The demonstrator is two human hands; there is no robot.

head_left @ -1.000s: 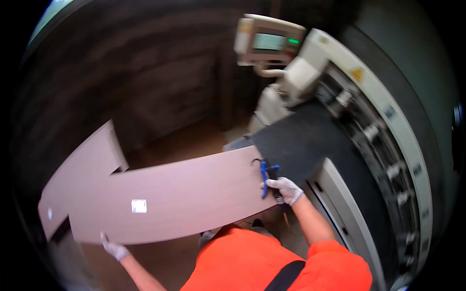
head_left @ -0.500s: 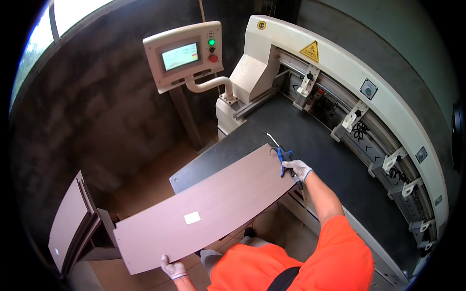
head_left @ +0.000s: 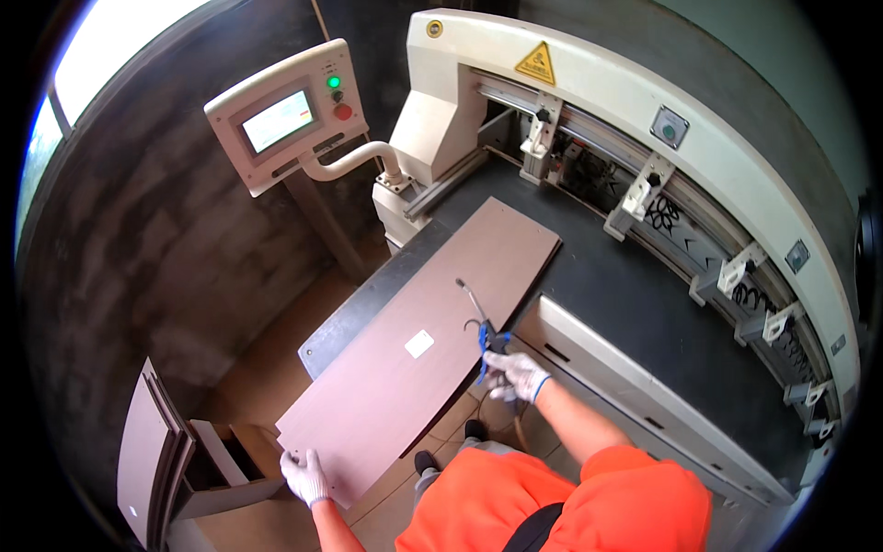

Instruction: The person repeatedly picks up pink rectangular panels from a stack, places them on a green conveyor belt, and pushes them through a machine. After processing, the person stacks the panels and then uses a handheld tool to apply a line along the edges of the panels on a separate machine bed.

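Note:
A long mauve-brown board (head_left: 368, 391) with a white label (head_left: 419, 344) lies slantwise, its far end on the dark machine table (head_left: 625, 294) and its near end jutting past the table's edge. My left hand (head_left: 306, 477), in a white knit glove, grips the board's near-left end, with the thumb on top. In my gloved right hand (head_left: 517, 375) is a blue-and-black air blow gun (head_left: 495, 342), held over the board's right long edge. Its thin metal nozzle points up and away across the board. The fingers under the gun's handle are partly hidden.
Beyond the table stands a cream machine beam (head_left: 607, 92) with several white clamp brackets (head_left: 639, 198). A control panel (head_left: 287, 120) with a lit screen is at the back left. More boards (head_left: 147, 455) lean at the lower left, beside a brown open-topped box (head_left: 230, 497).
The board has swung round, its far end now farther onto the table. My right hand with the blow gun has come back from the far corner; my left hand now grips the near-left corner.

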